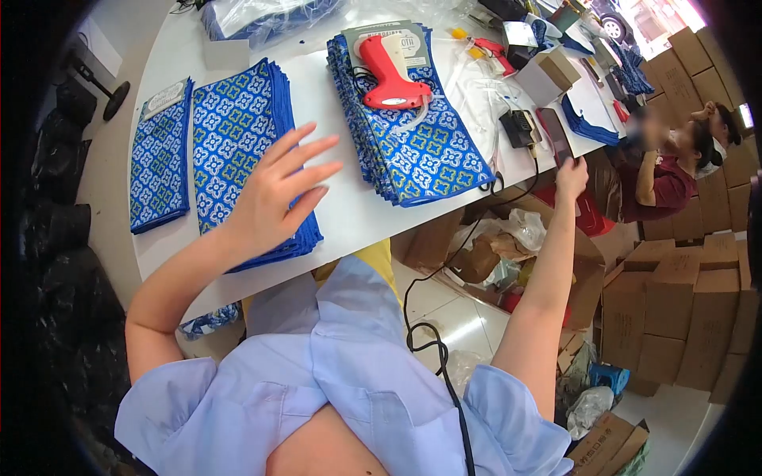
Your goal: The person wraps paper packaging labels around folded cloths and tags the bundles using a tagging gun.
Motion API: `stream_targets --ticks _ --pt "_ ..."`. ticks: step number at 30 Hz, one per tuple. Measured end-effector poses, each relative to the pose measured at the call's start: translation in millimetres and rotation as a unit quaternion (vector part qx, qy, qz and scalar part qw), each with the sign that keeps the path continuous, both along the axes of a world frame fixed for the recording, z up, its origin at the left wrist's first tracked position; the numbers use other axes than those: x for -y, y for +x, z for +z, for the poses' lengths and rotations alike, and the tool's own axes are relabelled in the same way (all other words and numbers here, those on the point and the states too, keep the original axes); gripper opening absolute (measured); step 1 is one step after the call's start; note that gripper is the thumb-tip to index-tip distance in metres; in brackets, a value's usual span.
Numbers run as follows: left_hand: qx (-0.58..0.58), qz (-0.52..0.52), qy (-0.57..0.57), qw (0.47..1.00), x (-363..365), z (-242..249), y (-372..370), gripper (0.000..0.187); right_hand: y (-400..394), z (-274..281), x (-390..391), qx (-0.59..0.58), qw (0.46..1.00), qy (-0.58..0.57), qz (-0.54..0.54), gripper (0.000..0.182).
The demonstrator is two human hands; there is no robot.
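My left hand (279, 184) hovers with fingers spread over a stack of blue patterned cloths (238, 119) and holds nothing. Reaching out to the table's right edge, my right hand (571, 178) has its fingers closed on the near end of a dark phone (555, 133). Between my hands lies another stack of the same cloths (421, 151), topped by a grey label card (411, 49). A red and white tagging gun (389, 75) rests on that stack. Further left is a third cloth pile (163, 159) with a card at its top.
A black box (520, 128) with a cable stands beside the phone. Clear plastic and a small white carton (548, 75) lie behind. Below the table is an open box of plastic waste (492, 254). Two people sit at right, near stacked cardboard boxes (675, 309).
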State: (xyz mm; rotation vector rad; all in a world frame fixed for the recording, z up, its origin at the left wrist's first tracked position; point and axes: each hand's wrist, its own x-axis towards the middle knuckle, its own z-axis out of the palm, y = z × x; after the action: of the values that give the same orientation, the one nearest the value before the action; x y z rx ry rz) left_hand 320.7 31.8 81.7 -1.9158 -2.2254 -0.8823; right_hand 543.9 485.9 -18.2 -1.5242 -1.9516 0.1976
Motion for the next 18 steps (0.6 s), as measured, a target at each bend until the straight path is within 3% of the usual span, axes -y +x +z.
stream_targets --ticks 2,4,6,8,11,12,13,14,15,16,17,18 --pt "0.011 0.006 0.001 1.0 9.3 -2.9 8.8 0.025 10.9 -10.6 -13.7 -0.144 0.984 -0.071 -0.075 0.051" --pt "0.043 0.012 -0.019 0.999 18.7 -6.2 16.2 0.023 23.9 -28.1 -43.4 -0.18 0.972 -0.132 -0.078 0.056" --pt "0.062 0.034 -0.024 0.997 26.2 -10.5 24.8 0.022 33.2 -50.1 -79.8 -0.24 0.958 -0.151 -0.029 0.054" --pt "0.087 0.065 -0.028 0.994 31.5 -13.7 30.9 0.021 35.8 -62.1 -106.3 -0.316 0.917 -0.24 0.043 0.049" --pt "0.127 0.101 -0.005 0.987 36.2 -18.1 38.9 0.02 32.5 -60.3 -115.6 -0.273 0.916 -0.292 -0.036 0.04" --pt "0.132 0.122 -0.003 0.984 34.8 -19.9 39.7 0.02 39.6 -61.9 -122.3 -0.345 0.866 -0.362 -0.02 0.035" --pt "0.137 0.118 0.008 0.983 33.9 -21.1 40.3 0.02 42.7 -56.1 -117.2 -0.362 0.85 -0.383 -0.013 0.03" --pt "0.14 0.125 0.02 0.982 36.4 -22.3 40.9 0.02 48.4 -55.2 -117.8 -0.4 0.811 -0.423 0.057 0.031" --pt "0.147 0.12 0.042 0.981 37.0 -24.2 41.5 0.02 31.0 4.6 -41.7 -0.37 0.826 -0.426 0.004 0.035" --pt "0.152 0.12 0.065 0.979 36.0 -27.0 42.8 0.02 60.7 -27.2 -91.1 -0.396 0.804 -0.433 0.097 0.041" --pt "0.144 0.118 0.091 0.978 34.3 -31.1 44.6 0.02 67.1 -14.5 -69.7 -0.413 0.807 -0.395 0.15 0.045" --pt "0.133 0.112 0.115 0.978 32.8 -34.4 46.5 0.019 86.5 -30.7 -105.7 -0.411 0.827 -0.359 0.133 0.045"
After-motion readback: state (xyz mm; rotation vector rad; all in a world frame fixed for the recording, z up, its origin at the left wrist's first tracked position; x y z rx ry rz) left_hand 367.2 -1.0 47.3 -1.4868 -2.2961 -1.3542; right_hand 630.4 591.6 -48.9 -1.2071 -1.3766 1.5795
